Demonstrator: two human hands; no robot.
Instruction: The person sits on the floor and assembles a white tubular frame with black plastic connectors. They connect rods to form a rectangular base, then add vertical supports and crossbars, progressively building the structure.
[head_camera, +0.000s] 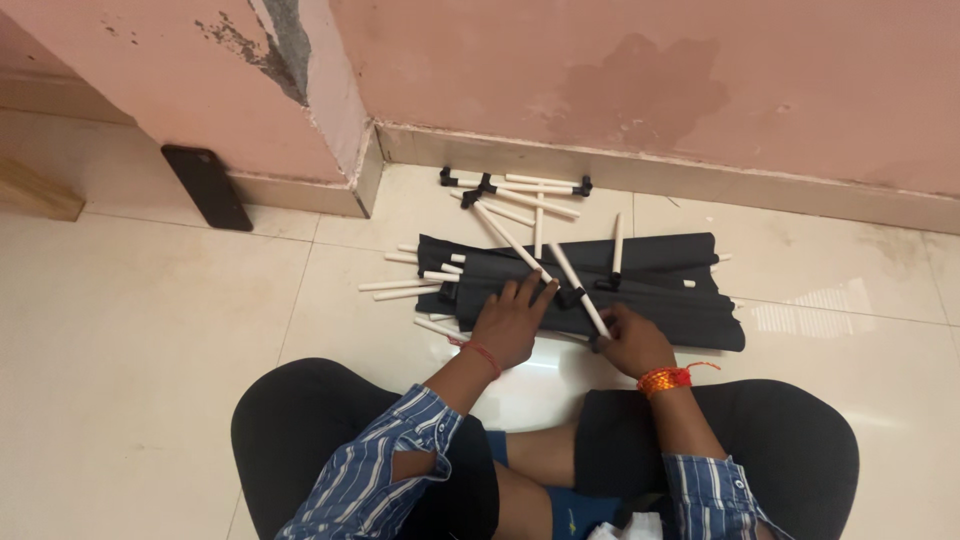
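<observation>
Crossed beneath the camera, my knees in black trousers (330, 420) frame the pale tiled floor (150, 330); my striped blue sleeves (370, 470) reach forward from them. Just beyond my knees lies a folded black fabric bundle (660, 300), with white rods (395, 285) sticking out of its near-left end. My left hand (510, 320) lies flat on the bundle's left part, fingers spread and open, gripping nothing. My right hand (632, 340) rests at the bundle's near edge, curled around the lower end of one white rod (580, 290) that slants up across the fabric; how tightly it closes I cannot tell. Behind the bundle, against the pink wall (600, 70), sits a loose frame of white rods joined by black connectors (520, 190). Far left of the bundle, a black phone (207, 186) leans on the skirting.
</observation>
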